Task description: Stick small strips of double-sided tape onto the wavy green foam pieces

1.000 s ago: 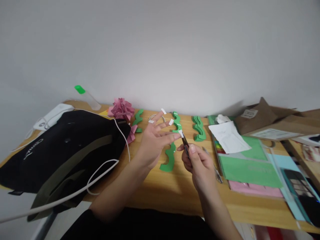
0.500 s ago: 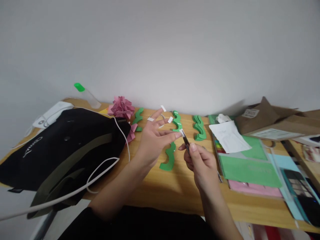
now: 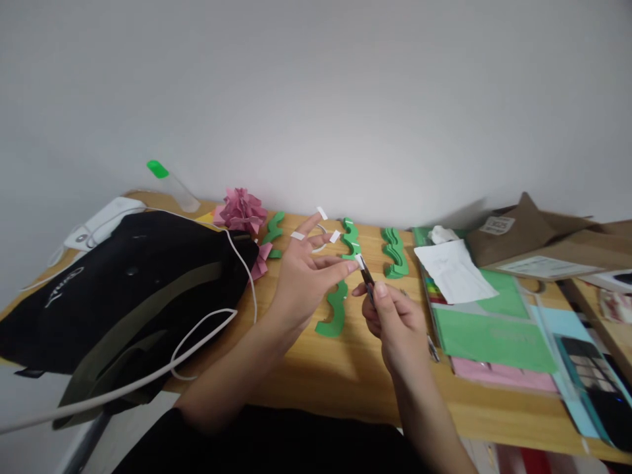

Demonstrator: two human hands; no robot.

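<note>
My left hand (image 3: 301,276) is raised over the table, thumb and index finger pinched at a small white piece of tape (image 3: 359,262). More short white strips (image 3: 322,212) stick to its other fingers. My right hand (image 3: 395,313) grips a slim black pointed tool (image 3: 368,275), probably tweezers, with the tip touching the tape piece at the left fingertips. Under and behind the hands lie wavy green paper pieces: a single one (image 3: 336,316) in front, a stack with white strips (image 3: 349,230) behind, and another stack (image 3: 394,253) to the right. A white ring (image 3: 320,238), probably a tape roll, shows partly behind the left fingers.
Pink paper flowers (image 3: 243,209) and a green wavy piece (image 3: 274,230) lie left. A black bag (image 3: 148,283) with a white cable (image 3: 148,378) covers the left side. To the right are a green folder (image 3: 494,336), white paper (image 3: 454,270) and a brown package (image 3: 538,240).
Both hands stay almost in place. The black tool's tip shifts very slightly at the white tape piece.
</note>
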